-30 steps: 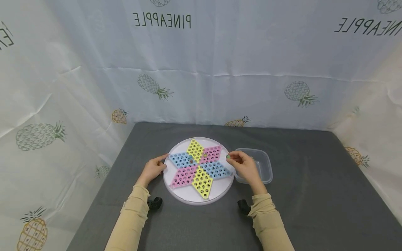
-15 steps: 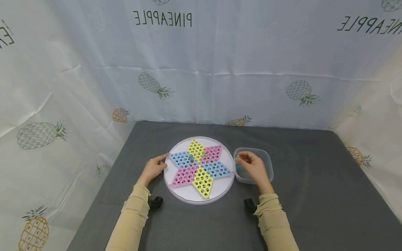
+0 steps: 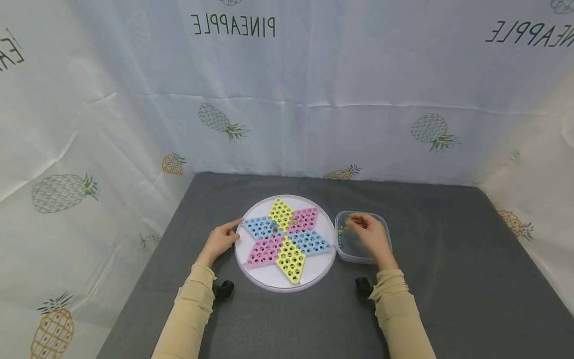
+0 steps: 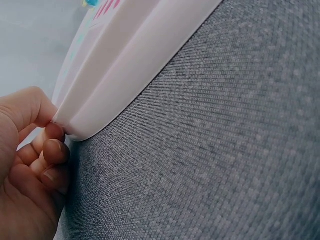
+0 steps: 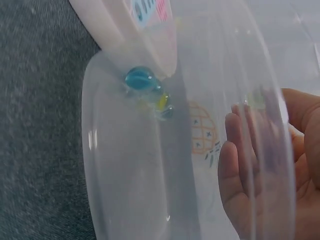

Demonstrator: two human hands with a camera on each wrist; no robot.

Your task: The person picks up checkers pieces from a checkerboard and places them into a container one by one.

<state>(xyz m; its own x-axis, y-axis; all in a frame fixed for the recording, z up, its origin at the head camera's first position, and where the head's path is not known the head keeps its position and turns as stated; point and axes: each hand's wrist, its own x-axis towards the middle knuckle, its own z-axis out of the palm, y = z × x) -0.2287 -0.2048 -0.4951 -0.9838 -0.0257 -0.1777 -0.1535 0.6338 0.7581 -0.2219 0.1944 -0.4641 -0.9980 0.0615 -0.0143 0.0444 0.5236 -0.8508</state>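
Observation:
A round white Chinese checkers board (image 3: 251, 274) with a star of yellow, pink and blue panels lies on the table. Several small marbles sit in its holes, among them a yellowish one (image 3: 294, 221) and a reddish one (image 3: 275, 230). My left hand (image 3: 220, 240) grips the board's left rim, fingers curled against its side in the left wrist view. Over the clear plastic container (image 3: 358, 258), my right hand (image 3: 370, 234) pinches a green marble (image 3: 348, 220). Blue and yellow marbles (image 5: 142, 80) lie along the container's board-side wall; the right wrist view looks through the plastic.
The container stands right against the board's right edge. Grey cloth (image 3: 291, 324) covers the table. White pineapple-print curtains (image 3: 287, 75) hang behind it and at both sides.
My right hand has moved right, from the board's right edge to above the container, with the green marble still between its fingers. My left hand stays at the board's rim.

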